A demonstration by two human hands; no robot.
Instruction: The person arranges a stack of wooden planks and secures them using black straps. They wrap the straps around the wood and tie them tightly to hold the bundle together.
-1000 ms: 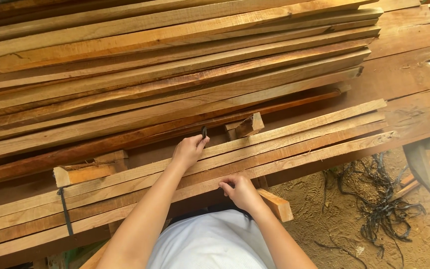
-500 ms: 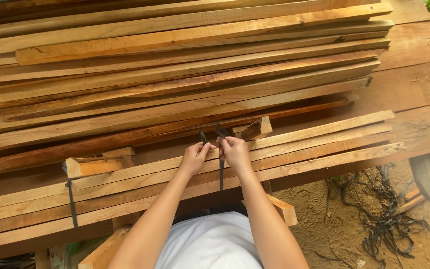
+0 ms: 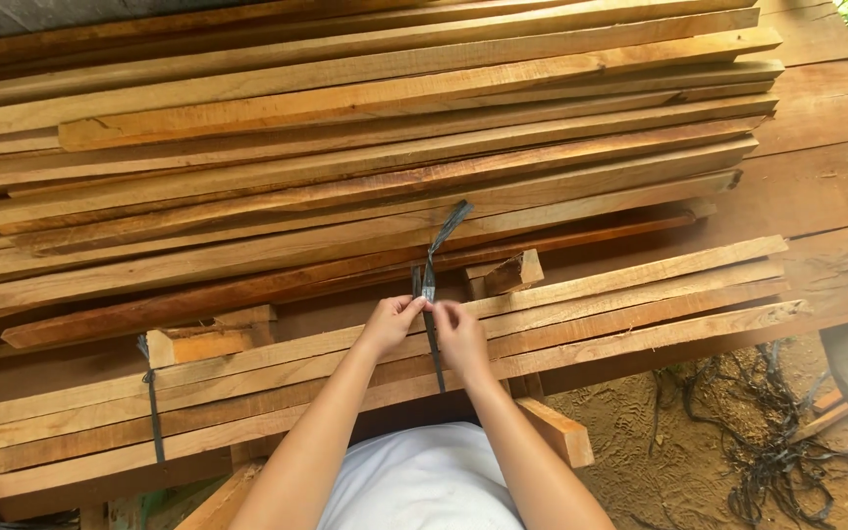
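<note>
The left hand (image 3: 389, 321) and the right hand (image 3: 456, 334) meet at the middle of a bundle of long wooden slats (image 3: 581, 304) that lies across the front of the table (image 3: 836, 186). Both hands are closed, each pinching a dark plastic strap (image 3: 431, 285) between thumb and fingers; the fingertips of the two hands are just beside each other. The strap runs over the top of the slats from the near edge up to the hands, and its loose ends stand up above the fingers, one end tilting to the right. A second strap (image 3: 152, 407) of the same kind wraps the same bundle well to the left. Behind the bundle lies a large stack of rough boards (image 3: 365, 137), with small wooden blocks (image 3: 510, 273) between stack and bundle. Below the right end of the table, a tangle of loose straps (image 3: 777, 451) lies on the sandy ground (image 3: 660, 432).
</note>
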